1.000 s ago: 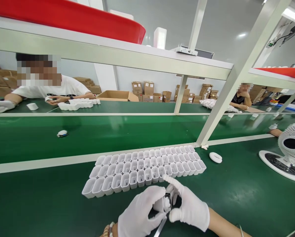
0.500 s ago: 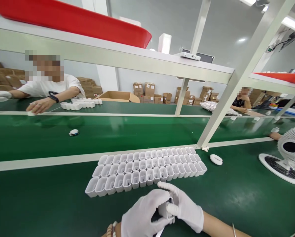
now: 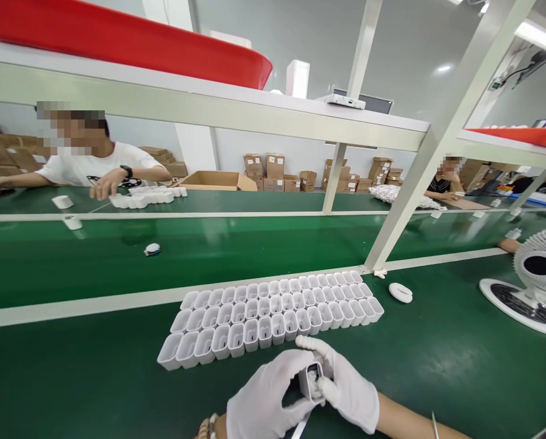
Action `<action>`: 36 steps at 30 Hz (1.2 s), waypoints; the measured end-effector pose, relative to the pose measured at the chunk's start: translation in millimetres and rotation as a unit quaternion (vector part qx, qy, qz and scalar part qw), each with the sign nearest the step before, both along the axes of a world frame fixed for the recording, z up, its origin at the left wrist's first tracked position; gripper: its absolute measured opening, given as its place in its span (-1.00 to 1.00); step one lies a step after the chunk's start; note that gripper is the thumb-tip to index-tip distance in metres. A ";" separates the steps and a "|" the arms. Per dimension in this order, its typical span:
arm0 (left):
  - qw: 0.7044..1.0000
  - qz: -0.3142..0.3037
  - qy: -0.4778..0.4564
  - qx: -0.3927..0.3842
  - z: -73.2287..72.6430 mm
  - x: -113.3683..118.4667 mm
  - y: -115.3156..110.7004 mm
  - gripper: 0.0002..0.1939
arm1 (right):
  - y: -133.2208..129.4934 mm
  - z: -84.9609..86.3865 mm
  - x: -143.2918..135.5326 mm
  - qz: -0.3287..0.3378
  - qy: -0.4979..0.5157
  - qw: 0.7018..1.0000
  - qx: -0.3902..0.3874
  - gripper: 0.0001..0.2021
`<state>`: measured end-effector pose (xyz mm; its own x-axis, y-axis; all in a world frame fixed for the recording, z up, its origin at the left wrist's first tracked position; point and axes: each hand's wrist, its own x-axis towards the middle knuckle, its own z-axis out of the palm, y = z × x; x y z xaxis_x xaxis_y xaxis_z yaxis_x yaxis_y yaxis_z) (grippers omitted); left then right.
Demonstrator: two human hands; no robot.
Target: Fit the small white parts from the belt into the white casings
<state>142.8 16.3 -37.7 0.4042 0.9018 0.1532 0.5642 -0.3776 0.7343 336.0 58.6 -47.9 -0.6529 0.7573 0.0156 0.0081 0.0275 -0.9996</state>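
Note:
My left hand [image 3: 270, 393], in a white glove, is closed round a small white plastic housing [image 3: 304, 384] near the bench's front edge. Its opening faces me, showing something dark inside. My gloved right hand [image 3: 348, 384] grips the housing from the right, thumb at the opening and index finger stretched beyond it. What the thumb presses on is hard to make out. Below the hands a thin white strip [image 3: 300, 427] sticks out. Just beyond them stand several rows of similar open white housings [image 3: 264, 329], packed side by side.
A white fan [image 3: 535, 305] stands at the right, near a white oval ring [image 3: 400, 292]. A slanted shelf post [image 3: 405, 195] rises behind the rows. Across the green belt [image 3: 236, 244], which bears a small white-topped part [image 3: 152, 249], a co-worker [image 3: 113, 161] sits.
The housing in my hands has tipped slightly, so its opening shows more. The small part on the belt has moved right. The co-worker's hand has moved right; a white piece now lies on the belt.

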 end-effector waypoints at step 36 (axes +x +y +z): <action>0.942 0.309 0.116 -0.061 89.5 -127.3 50.8 -0.65 | 172.5 111.5 -143.0 -0.158 -0.446 0.821 0.320 -0.70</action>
